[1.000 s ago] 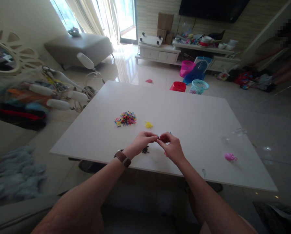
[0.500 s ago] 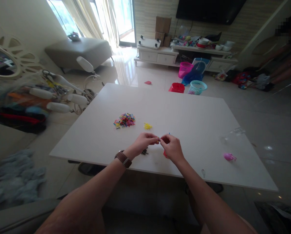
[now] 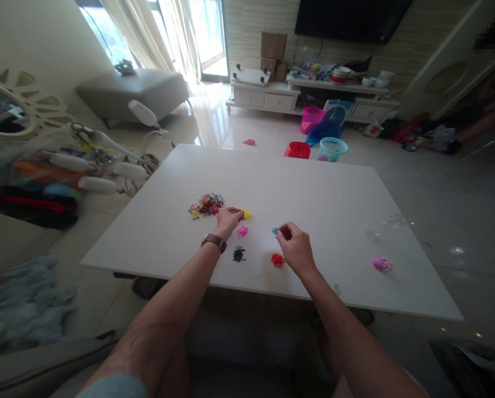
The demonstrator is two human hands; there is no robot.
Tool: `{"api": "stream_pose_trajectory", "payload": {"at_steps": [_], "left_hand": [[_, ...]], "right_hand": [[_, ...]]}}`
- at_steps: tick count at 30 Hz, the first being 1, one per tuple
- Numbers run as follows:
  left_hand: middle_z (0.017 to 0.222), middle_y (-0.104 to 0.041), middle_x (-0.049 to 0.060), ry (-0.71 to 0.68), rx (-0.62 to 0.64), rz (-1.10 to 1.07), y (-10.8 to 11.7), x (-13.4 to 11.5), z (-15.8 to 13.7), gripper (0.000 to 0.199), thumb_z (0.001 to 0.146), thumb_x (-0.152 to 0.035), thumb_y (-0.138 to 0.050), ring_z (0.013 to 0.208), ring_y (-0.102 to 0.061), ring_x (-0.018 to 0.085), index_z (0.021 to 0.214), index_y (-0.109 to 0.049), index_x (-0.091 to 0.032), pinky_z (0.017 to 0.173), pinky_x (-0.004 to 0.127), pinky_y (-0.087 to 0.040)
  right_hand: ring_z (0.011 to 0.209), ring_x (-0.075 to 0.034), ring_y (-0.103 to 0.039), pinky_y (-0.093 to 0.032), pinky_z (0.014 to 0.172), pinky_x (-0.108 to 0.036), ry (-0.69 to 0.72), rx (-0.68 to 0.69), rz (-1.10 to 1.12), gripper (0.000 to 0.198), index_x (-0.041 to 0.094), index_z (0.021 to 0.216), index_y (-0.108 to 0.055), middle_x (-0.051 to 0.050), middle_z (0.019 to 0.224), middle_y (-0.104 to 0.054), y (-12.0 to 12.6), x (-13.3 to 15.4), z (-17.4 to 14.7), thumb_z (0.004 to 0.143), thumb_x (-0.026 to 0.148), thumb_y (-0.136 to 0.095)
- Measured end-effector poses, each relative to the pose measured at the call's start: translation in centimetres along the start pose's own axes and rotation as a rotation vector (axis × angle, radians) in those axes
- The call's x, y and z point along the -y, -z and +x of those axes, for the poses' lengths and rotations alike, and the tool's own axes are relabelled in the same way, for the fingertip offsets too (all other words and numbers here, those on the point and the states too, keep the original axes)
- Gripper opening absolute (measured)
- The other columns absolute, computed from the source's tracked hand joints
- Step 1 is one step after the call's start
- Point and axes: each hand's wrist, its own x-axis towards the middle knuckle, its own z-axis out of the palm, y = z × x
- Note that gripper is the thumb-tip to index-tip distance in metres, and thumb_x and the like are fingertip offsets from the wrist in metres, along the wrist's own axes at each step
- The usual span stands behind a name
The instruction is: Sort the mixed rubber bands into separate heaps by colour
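My left hand (image 3: 230,220) is pinched at the edge of a small yellow pile of rubber bands (image 3: 248,214). What its fingertips hold is too small to make out. My right hand (image 3: 294,243) has thumb and forefinger together beside a few blue rubber bands (image 3: 274,230), and anything between them is hidden. A red pile of bands (image 3: 277,259) lies just below that hand. Under my left hand are a pink pile (image 3: 242,231) and a black pile (image 3: 238,254). The large mixed-colour heap of bands (image 3: 207,205) sits left of my left hand, partly covered by it.
All the piles rest on a white table (image 3: 314,193). Toward its right side stand a pink plastic object (image 3: 382,264) and a clear object (image 3: 394,221). Beyond the far edge are a red bin (image 3: 298,150) and a light-blue basket (image 3: 332,148). Lamp arms (image 3: 133,171) crowd the left side.
My hands, which met over the middle of the table, have parted. The left went up and left to the yellow pile; the right stays by the blue bands. Pink, black and red piles are now uncovered.
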Motion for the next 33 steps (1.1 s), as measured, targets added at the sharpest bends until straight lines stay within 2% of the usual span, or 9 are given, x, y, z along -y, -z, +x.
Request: {"api": "stream_pose_trajectory", "payload": {"at_steps": [4, 8, 14, 18, 22, 26, 28, 30, 33], "left_hand": [[0.073, -0.073, 0.012, 0.027, -0.006, -0.017, -0.1, 0.0, 0.5, 0.018, 0.068, -0.027, -0.07, 0.072, -0.072, 0.021, 0.076, -0.069, -0.011, 0.067, 0.029, -0.054], [0.076, -0.073, 0.013, 0.032, 0.015, -0.016, 1.2, -1.6, -0.1, 0.015, 0.07, -0.026, -0.065, 0.07, -0.072, 0.022, 0.073, -0.067, -0.012, 0.066, 0.03, -0.054], [0.084, -0.075, 0.015, -0.001, 0.087, 0.056, 4.1, -2.9, -1.7, 0.018, 0.072, -0.026, -0.061, 0.071, -0.073, 0.022, 0.081, -0.068, -0.012, 0.064, 0.029, -0.053], [0.084, -0.075, 0.015, -0.029, 0.026, 0.159, 7.6, -2.5, -1.4, 0.018, 0.073, -0.027, -0.061, 0.071, -0.073, 0.023, 0.08, -0.067, -0.012, 0.061, 0.028, -0.051], [0.085, -0.075, 0.013, -0.045, -0.101, 0.203, 12.3, -2.6, -0.7, 0.025, 0.074, -0.03, -0.059, 0.073, -0.073, 0.022, 0.089, -0.069, -0.012, 0.062, 0.027, -0.051], [0.092, -0.076, 0.012, -0.091, -0.19, 0.479, 16.4, -3.0, -0.3, 0.029, 0.078, -0.03, -0.054, 0.08, -0.073, 0.022, 0.094, -0.072, -0.013, 0.07, 0.028, -0.052], [0.096, -0.076, 0.012, -0.082, -0.131, 0.676, 17.5, -2.8, -0.2, 0.03, 0.081, -0.029, -0.051, 0.087, -0.072, 0.023, 0.095, -0.073, -0.013, 0.077, 0.029, -0.051], [0.104, -0.076, 0.014, -0.057, -0.016, 0.849, 18.0, -2.3, -0.3, 0.033, 0.083, -0.029, -0.05, 0.097, -0.07, 0.026, 0.099, -0.074, -0.013, 0.084, 0.03, -0.05], [0.124, -0.069, 0.016, -0.046, 0.163, 1.001, 17.8, -1.3, -0.4, 0.044, 0.085, -0.026, -0.049, 0.114, -0.065, 0.026, 0.121, -0.068, -0.01, 0.095, 0.03, -0.047]], "right_hand": [[0.065, -0.018, -0.062, -0.046, 0.067, -0.029, -0.016, 0.008, -0.038, 0.013, 0.022, 0.075, -0.062, -0.003, 0.072, -0.07, 1.0, -0.7, 0.4, 0.085, 0.027, -0.056], [0.067, -0.018, -0.063, -0.046, 0.068, -0.029, -0.042, 0.029, -0.061, 0.007, 0.021, 0.076, -0.063, -0.002, 0.073, -0.07, 1.5, -2.0, 1.3, 0.082, 0.025, -0.06], [0.069, -0.017, -0.063, -0.045, 0.069, -0.029, -0.101, 0.059, -0.184, 0.006, 0.021, 0.074, -0.064, -0.002, 0.072, -0.069, 0.0, -5.3, 1.8, 0.079, 0.022, -0.061], [0.07, -0.018, -0.062, -0.044, 0.07, -0.029, -0.124, 0.049, -0.258, 0.009, 0.021, 0.073, -0.064, -0.003, 0.073, -0.07, -1.3, -6.9, 2.0, 0.08, 0.024, -0.058], [0.071, -0.019, -0.064, -0.044, 0.071, -0.03, -0.12, 0.008, -0.271, 0.013, 0.021, 0.076, -0.064, -0.004, 0.076, -0.071, -1.5, -7.2, 2.7, 0.083, 0.028, -0.057], [0.07, -0.018, -0.066, -0.045, 0.072, -0.031, -0.13, 0.001, -0.332, 0.013, 0.021, 0.081, -0.065, -0.005, 0.085, -0.074, -1.2, -6.4, 3.3, 0.084, 0.03, -0.057], [0.071, -0.019, -0.066, -0.045, 0.073, -0.031, -0.111, 0.006, -0.349, 0.012, 0.021, 0.084, -0.066, -0.005, 0.088, -0.074, -1.2, -5.6, 3.3, 0.082, 0.03, -0.058], [0.07, -0.018, -0.066, -0.045, 0.073, -0.031, -0.072, 0.012, -0.354, 0.013, 0.02, 0.086, -0.066, -0.006, 0.089, -0.073, -1.2, -4.7, 3.1, 0.081, 0.029, -0.058], [0.069, -0.017, -0.065, -0.045, 0.071, -0.031, -0.011, 0.036, -0.339, 0.013, 0.02, 0.085, -0.066, -0.005, 0.089, -0.071, -1.2, -3.7, 2.8, 0.081, 0.029, -0.058]]}}
